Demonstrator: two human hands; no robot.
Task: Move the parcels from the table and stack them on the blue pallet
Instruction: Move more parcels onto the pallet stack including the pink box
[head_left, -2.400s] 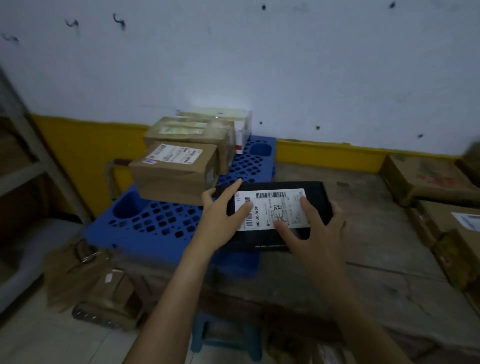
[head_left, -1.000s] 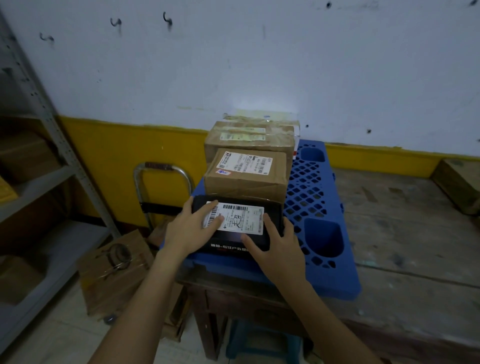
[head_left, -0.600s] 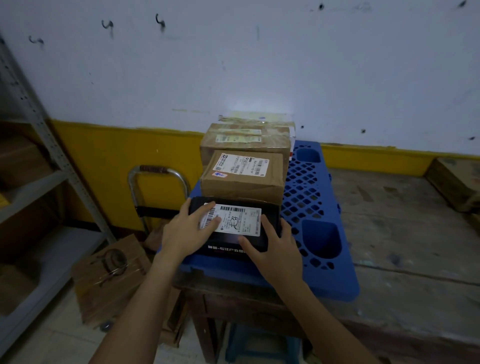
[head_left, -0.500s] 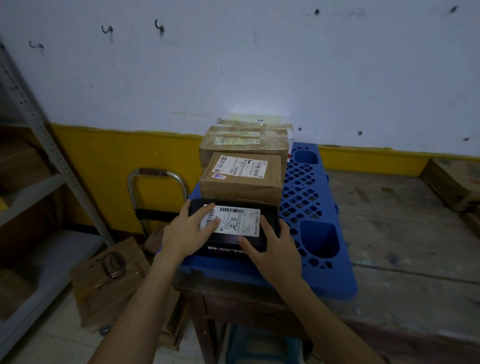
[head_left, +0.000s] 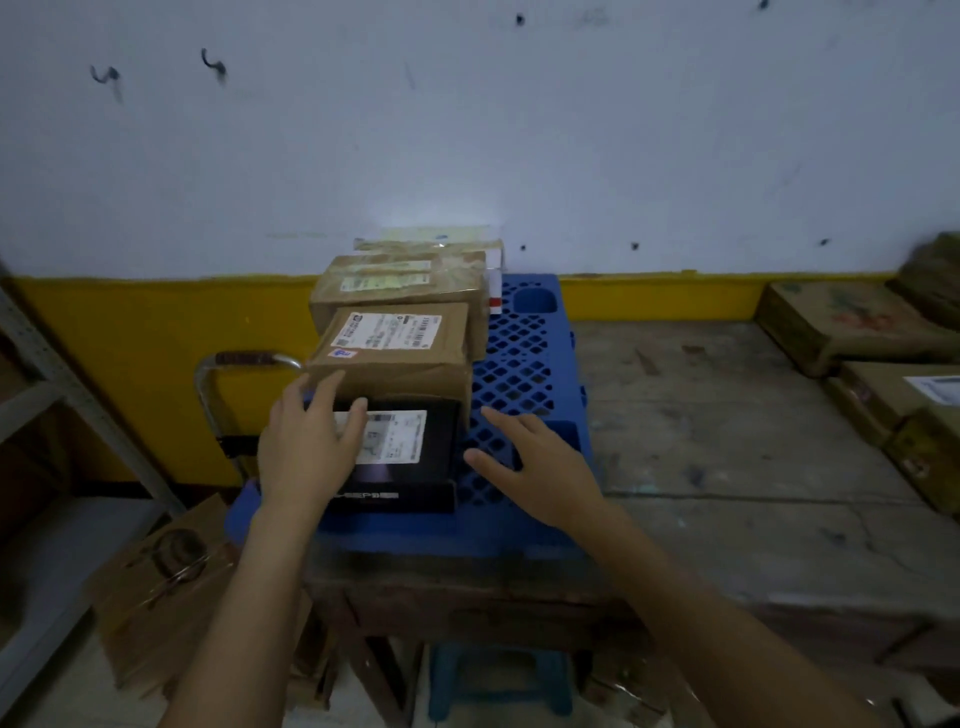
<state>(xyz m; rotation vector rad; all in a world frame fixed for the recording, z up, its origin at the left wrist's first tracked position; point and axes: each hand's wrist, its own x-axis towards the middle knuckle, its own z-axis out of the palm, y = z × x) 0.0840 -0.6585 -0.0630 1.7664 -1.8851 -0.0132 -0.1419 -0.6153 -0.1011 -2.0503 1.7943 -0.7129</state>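
A flat black parcel (head_left: 410, 467) with a white label lies on the near left part of the blue pallet (head_left: 524, 374), against a brown cardboard parcel (head_left: 395, 348). Behind that stands a second brown parcel (head_left: 400, 283), and a white box (head_left: 493, 270) at the back by the wall. My left hand (head_left: 306, 447) rests flat on the black parcel's left side, fingers spread. Off the parcel, my right hand (head_left: 535, 467) hovers open over the pallet grid just to its right. More brown parcels (head_left: 852, 327) wait on the table at the far right.
The pallet lies on a worn wooden table (head_left: 727, 441) against a white and yellow wall. A metal trolley handle (head_left: 228, 374) stands left of the pallet. Shelving (head_left: 52, 395) runs along the left. Cardboard (head_left: 161, 577) sits on the floor, and a blue stool (head_left: 498, 680) under the table.
The black parcel was carried from the table onto the pallet's near left end and set down. My right hand has just lifted off it and moved right; my left hand stays on it.
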